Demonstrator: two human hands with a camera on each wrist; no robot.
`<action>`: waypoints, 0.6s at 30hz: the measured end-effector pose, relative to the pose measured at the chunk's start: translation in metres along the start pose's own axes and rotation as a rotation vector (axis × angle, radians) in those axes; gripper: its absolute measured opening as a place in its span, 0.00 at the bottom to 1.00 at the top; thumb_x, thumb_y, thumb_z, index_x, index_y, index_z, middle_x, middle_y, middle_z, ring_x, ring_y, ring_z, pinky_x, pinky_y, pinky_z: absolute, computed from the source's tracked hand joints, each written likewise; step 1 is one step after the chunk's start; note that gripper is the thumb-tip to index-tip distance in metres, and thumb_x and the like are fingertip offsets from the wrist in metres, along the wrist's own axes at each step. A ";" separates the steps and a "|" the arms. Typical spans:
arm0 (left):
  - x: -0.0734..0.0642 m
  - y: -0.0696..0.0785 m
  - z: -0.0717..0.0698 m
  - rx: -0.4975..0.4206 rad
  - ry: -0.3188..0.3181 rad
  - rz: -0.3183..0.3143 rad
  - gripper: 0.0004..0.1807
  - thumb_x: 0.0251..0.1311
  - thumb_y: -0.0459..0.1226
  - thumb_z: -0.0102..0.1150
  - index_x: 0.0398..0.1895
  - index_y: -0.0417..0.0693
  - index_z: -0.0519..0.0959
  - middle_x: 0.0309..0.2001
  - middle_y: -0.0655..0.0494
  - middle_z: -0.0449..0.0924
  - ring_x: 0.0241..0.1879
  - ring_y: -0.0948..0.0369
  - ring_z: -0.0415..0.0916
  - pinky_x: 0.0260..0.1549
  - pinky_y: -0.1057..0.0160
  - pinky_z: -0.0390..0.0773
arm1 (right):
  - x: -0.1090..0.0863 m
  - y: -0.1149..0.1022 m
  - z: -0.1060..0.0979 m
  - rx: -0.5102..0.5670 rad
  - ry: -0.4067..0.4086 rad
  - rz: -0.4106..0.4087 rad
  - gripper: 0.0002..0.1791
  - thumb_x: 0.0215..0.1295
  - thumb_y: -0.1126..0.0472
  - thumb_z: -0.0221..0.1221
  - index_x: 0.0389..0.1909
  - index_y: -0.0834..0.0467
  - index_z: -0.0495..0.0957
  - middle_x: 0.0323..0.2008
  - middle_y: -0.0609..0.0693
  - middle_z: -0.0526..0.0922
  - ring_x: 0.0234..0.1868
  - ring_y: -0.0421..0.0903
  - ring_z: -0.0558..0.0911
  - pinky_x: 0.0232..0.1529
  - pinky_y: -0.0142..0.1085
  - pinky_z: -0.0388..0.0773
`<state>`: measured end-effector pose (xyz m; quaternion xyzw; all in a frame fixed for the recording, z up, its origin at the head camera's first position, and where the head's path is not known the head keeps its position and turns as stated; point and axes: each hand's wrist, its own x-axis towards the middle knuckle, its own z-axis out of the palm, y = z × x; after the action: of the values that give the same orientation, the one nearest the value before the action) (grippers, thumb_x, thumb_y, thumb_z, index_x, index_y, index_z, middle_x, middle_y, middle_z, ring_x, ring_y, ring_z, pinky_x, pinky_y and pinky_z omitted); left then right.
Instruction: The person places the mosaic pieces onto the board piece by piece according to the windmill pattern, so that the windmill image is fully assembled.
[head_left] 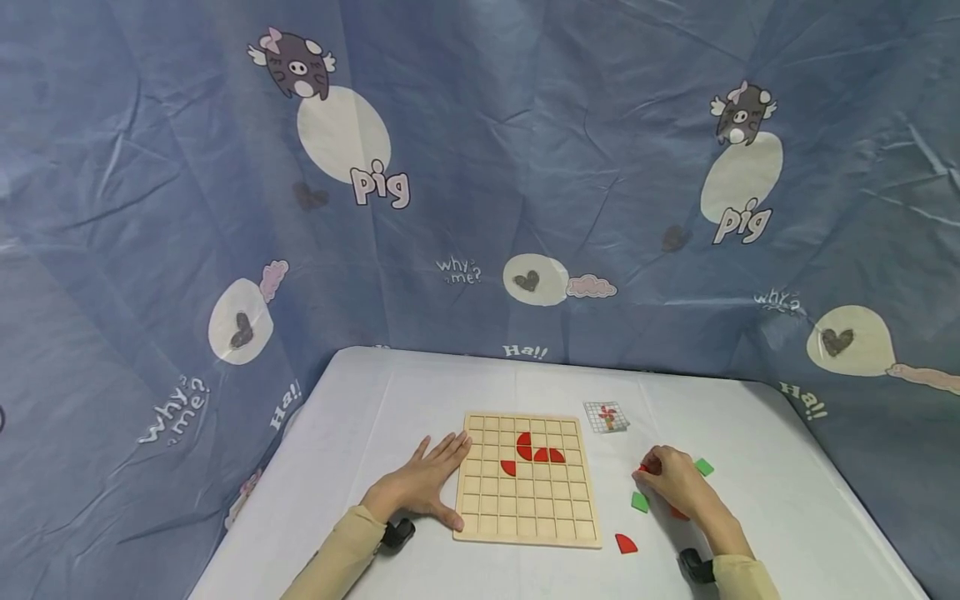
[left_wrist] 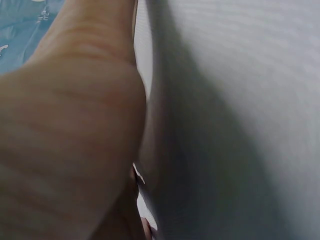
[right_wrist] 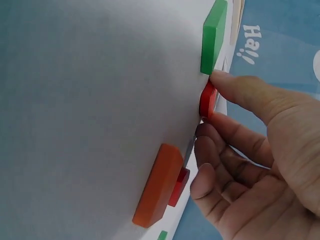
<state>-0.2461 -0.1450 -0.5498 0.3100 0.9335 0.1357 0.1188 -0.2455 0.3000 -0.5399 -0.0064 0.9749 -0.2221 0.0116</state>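
Observation:
My left hand (head_left: 422, 483) is spread along the left edge of a wooden grid board (head_left: 527, 507), fingertips at its upper side and thumb near its lower corner. Several red quarter-circle pieces (head_left: 524, 453) lie in the board's squares. To the right of the board, my right hand (head_left: 677, 479) pinches a red piece (right_wrist: 207, 100) between thumb and index finger, close over the white table. A green square block (head_left: 639, 502) lies just below that hand. The left wrist view is mostly filled by my left wrist (left_wrist: 75, 130).
Another green block (head_left: 703, 467) lies beyond the right hand, and an orange block (right_wrist: 158, 185) with a red piece (right_wrist: 179, 188) behind it lies beside it. A loose red quarter circle (head_left: 626, 543) is nearer me. A pattern card (head_left: 606, 417) sits beyond the board's right corner.

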 end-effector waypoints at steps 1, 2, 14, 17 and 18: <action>0.000 0.000 0.000 -0.003 0.001 0.001 0.74 0.32 0.70 0.66 0.77 0.43 0.42 0.78 0.46 0.38 0.77 0.48 0.37 0.73 0.37 0.37 | 0.000 0.000 0.000 0.003 -0.002 0.005 0.15 0.54 0.56 0.70 0.33 0.61 0.78 0.28 0.49 0.77 0.29 0.44 0.73 0.32 0.37 0.76; 0.000 0.000 0.000 -0.004 0.003 0.004 0.74 0.32 0.70 0.67 0.77 0.42 0.42 0.78 0.46 0.38 0.77 0.47 0.37 0.73 0.37 0.37 | 0.000 0.000 0.000 0.006 -0.001 0.003 0.15 0.54 0.55 0.70 0.34 0.61 0.78 0.28 0.49 0.77 0.29 0.43 0.73 0.31 0.37 0.75; 0.001 -0.001 0.003 -0.018 -0.004 0.003 0.74 0.33 0.70 0.67 0.77 0.43 0.41 0.78 0.46 0.38 0.77 0.48 0.36 0.72 0.37 0.36 | -0.003 0.008 -0.004 0.052 -0.089 -0.102 0.17 0.52 0.64 0.69 0.45 0.57 0.82 0.39 0.47 0.78 0.37 0.42 0.74 0.38 0.39 0.76; 0.001 -0.002 0.003 -0.010 -0.004 0.001 0.74 0.32 0.71 0.66 0.77 0.43 0.41 0.78 0.47 0.37 0.77 0.48 0.36 0.73 0.37 0.36 | -0.001 0.009 -0.005 0.024 -0.077 -0.107 0.15 0.53 0.64 0.69 0.43 0.57 0.83 0.38 0.47 0.78 0.36 0.42 0.74 0.38 0.38 0.76; 0.001 -0.002 0.003 -0.006 -0.003 0.000 0.74 0.32 0.71 0.65 0.77 0.43 0.41 0.78 0.47 0.37 0.77 0.48 0.36 0.73 0.37 0.36 | -0.001 0.009 -0.006 0.019 -0.074 -0.109 0.15 0.53 0.63 0.70 0.43 0.58 0.83 0.38 0.47 0.78 0.35 0.42 0.73 0.37 0.37 0.76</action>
<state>-0.2471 -0.1454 -0.5531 0.3097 0.9329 0.1380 0.1213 -0.2446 0.3104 -0.5387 -0.0674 0.9699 -0.2314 0.0354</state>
